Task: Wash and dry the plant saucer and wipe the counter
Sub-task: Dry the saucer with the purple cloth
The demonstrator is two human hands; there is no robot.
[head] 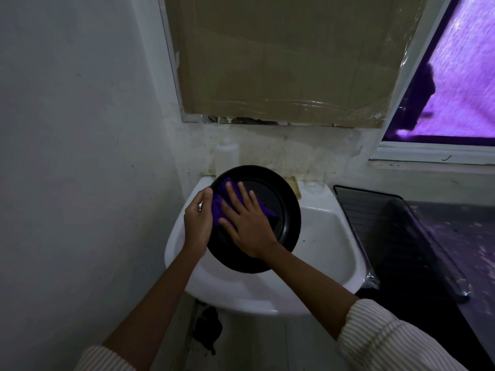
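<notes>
A round black plant saucer (278, 207) is held tilted above the white sink (329, 253). My left hand (198, 223) grips the saucer's left rim, fingers curled round the edge. My right hand (246, 223) lies flat inside the saucer, its straight fingers pressing a purple cloth (218, 207) against the inner face. Most of the cloth is hidden under that hand.
A white bottle (227, 156) stands on the sink's back ledge, with a yellowish sponge (293, 184) to its right. A dark counter (428, 236) covered in plastic film adjoins the sink on the right. A white wall closes in the left side.
</notes>
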